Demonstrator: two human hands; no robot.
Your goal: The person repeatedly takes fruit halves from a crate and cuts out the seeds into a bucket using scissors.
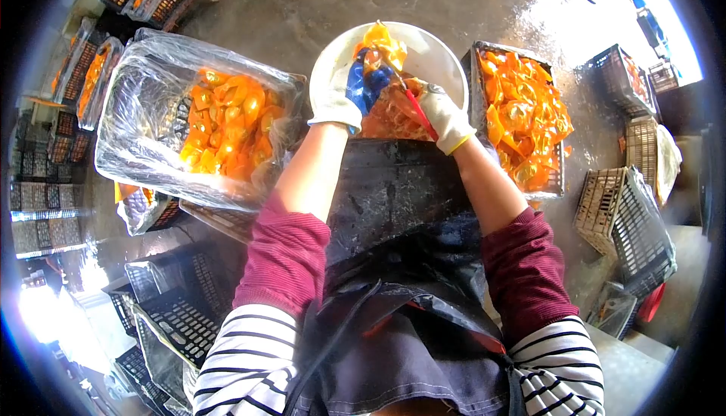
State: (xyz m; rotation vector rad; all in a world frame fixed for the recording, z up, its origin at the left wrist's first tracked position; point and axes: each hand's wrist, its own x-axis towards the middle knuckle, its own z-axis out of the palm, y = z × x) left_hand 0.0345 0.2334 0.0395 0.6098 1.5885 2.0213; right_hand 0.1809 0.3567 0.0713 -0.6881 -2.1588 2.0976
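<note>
My left hand [349, 92], in a white glove with blue on the palm and fingers, is closed around a glossy yellow-orange pepper [384, 44] over a white tub [448, 60]. In my white-gloved right hand [445, 116] is a red-handled knife [420, 112], its handle slanting down towards my wrist. Its tip points at the left hand and the pepper; the blade is mostly hidden. Wet reddish-orange scraps [389, 121] lie in the tub beneath both hands.
To the left, a plastic-lined crate [144, 125] holds orange pepper pieces [231, 125]. Another crate [558, 185] on the right is heaped with orange pieces [522, 117]. Stacked black crates [178, 318] stand at lower left, more crates [631, 227] at right. Scraps lie on the wet floor [469, 0].
</note>
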